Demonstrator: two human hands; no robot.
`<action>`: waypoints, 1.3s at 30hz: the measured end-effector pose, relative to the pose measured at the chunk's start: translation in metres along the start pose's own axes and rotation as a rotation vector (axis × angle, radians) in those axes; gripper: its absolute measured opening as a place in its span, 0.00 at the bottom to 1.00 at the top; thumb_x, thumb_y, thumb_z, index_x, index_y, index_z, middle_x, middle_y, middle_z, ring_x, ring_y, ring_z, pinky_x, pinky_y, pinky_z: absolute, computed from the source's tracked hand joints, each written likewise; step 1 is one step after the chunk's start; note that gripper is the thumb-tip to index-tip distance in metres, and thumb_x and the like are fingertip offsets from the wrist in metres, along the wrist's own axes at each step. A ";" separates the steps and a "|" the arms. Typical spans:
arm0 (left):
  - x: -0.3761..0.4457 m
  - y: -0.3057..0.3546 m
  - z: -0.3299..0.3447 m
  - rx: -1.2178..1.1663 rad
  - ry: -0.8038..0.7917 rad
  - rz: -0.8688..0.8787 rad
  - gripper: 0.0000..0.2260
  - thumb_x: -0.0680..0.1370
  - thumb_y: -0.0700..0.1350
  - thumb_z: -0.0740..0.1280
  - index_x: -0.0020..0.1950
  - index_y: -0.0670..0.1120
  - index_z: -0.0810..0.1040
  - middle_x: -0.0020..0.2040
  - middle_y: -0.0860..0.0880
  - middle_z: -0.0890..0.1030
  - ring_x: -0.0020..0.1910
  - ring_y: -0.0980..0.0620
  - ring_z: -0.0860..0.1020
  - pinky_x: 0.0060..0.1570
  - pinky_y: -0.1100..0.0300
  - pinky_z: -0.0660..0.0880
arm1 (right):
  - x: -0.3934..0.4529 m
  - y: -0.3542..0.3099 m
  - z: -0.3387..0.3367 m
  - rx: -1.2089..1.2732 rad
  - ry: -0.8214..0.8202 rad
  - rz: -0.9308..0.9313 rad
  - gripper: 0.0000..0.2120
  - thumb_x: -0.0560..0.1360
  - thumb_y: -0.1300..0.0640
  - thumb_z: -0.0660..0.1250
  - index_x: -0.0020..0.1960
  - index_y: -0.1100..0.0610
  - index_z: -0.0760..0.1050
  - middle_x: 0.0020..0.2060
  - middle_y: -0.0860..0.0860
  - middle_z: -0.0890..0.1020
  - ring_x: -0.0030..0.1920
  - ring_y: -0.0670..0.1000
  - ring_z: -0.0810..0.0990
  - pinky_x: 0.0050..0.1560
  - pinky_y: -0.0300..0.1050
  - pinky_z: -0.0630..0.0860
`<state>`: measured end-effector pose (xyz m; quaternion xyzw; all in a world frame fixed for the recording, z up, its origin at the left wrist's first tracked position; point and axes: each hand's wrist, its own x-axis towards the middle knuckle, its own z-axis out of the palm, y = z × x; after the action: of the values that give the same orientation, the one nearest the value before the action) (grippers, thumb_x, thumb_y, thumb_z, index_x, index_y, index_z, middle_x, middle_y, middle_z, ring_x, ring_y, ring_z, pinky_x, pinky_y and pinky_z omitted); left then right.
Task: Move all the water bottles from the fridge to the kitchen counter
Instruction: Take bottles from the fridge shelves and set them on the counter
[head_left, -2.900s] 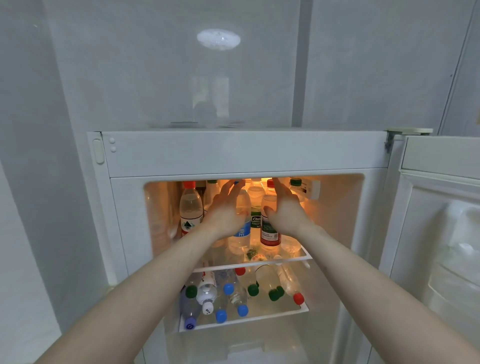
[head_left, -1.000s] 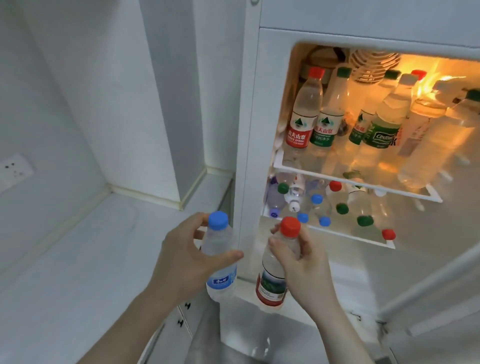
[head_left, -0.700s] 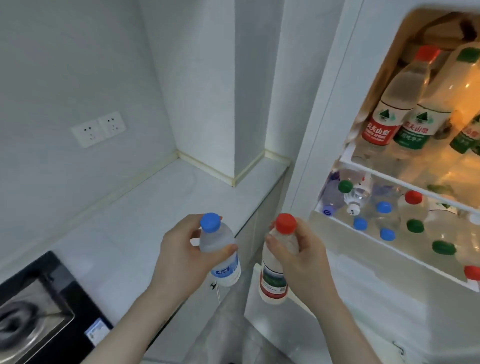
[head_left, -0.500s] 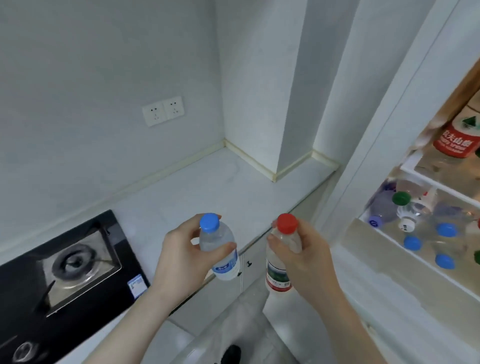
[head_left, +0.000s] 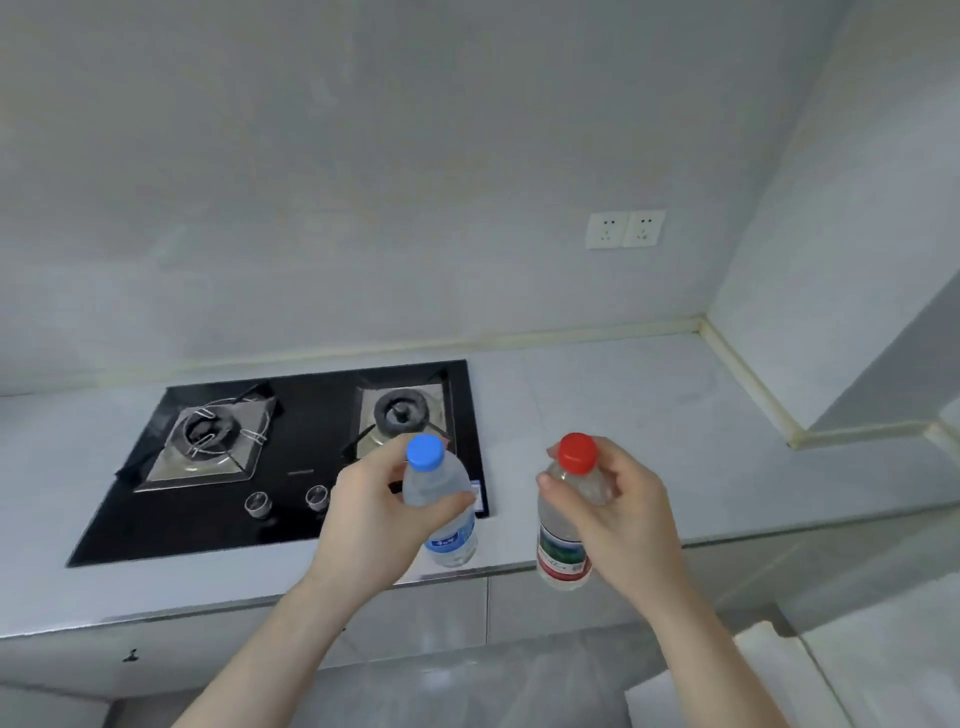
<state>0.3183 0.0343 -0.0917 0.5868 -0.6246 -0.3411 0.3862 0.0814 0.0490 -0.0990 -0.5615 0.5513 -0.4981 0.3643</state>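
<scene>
My left hand (head_left: 371, 525) grips a small clear bottle with a blue cap (head_left: 441, 499) around its shoulder, held upright over the front edge of the white kitchen counter (head_left: 649, 415). A taller bottle with a red cap and red-green label (head_left: 563, 540) is gripped near its neck by my right hand (head_left: 623, 514). Its base hangs just in front of the counter edge. The two bottles are side by side, apart from each other. The fridge is out of view.
A black two-burner gas hob (head_left: 280, 457) is set into the counter on the left, its knobs near the front. A double wall socket (head_left: 626, 228) sits above the counter. A wall corner (head_left: 831, 312) juts out at right. White drawer fronts run below.
I have turned left from the open fridge to face the counter, carrying both bottles. The fridge has left the view and the hob is now in front.
</scene>
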 end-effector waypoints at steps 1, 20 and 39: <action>-0.004 -0.008 -0.019 -0.002 0.040 -0.011 0.17 0.69 0.47 0.82 0.53 0.59 0.82 0.48 0.59 0.85 0.50 0.59 0.83 0.46 0.61 0.81 | 0.004 -0.006 0.019 0.000 -0.044 -0.021 0.08 0.75 0.57 0.78 0.52 0.49 0.83 0.47 0.43 0.86 0.52 0.45 0.84 0.52 0.33 0.77; -0.107 -0.180 -0.354 0.064 0.480 -0.231 0.20 0.68 0.54 0.81 0.57 0.64 0.80 0.50 0.69 0.82 0.53 0.66 0.80 0.50 0.62 0.81 | -0.020 -0.120 0.410 0.130 -0.556 -0.190 0.06 0.76 0.57 0.77 0.51 0.49 0.83 0.45 0.48 0.86 0.51 0.47 0.84 0.51 0.35 0.79; -0.205 -0.257 -0.523 0.008 0.906 -0.426 0.16 0.70 0.50 0.82 0.54 0.59 0.81 0.48 0.60 0.85 0.47 0.61 0.83 0.41 0.66 0.78 | -0.051 -0.181 0.661 0.232 -0.956 -0.243 0.08 0.75 0.54 0.78 0.53 0.50 0.84 0.48 0.47 0.86 0.54 0.48 0.85 0.59 0.48 0.81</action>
<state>0.9037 0.2322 -0.0889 0.7921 -0.2617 -0.1210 0.5379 0.7678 0.0299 -0.0913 -0.7426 0.1946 -0.2821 0.5754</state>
